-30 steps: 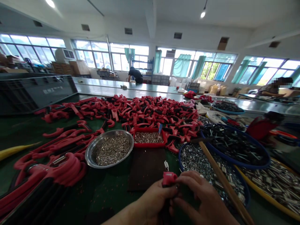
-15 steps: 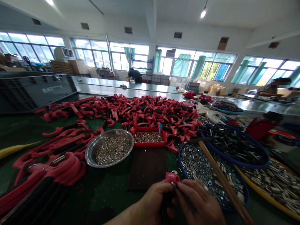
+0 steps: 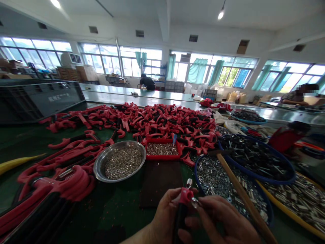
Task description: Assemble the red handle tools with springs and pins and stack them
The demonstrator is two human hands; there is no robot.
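Observation:
My left hand (image 3: 165, 217) is closed round a red and black handle part (image 3: 183, 206), held upright with its red head and a small metal stud on top. My right hand (image 3: 223, 222) pinches a small metal ring (image 3: 195, 202) against the side of the red head. Both hands hover at the bottom centre, above a dark brown mat (image 3: 160, 183) on the green table top.
A steel bowl of small metal bits (image 3: 120, 162), a red tray (image 3: 162, 149), a blue-rimmed basin of rings (image 3: 218, 179) with a wooden stick (image 3: 241, 196) across it, and another basin (image 3: 256, 157). Red handles are heaped behind (image 3: 157, 122) and at left (image 3: 58, 176). People work at far tables.
The handle part has risen and turned more upright in my left hand, its stud now showing on top. My right fingers moved to its side with the ring.

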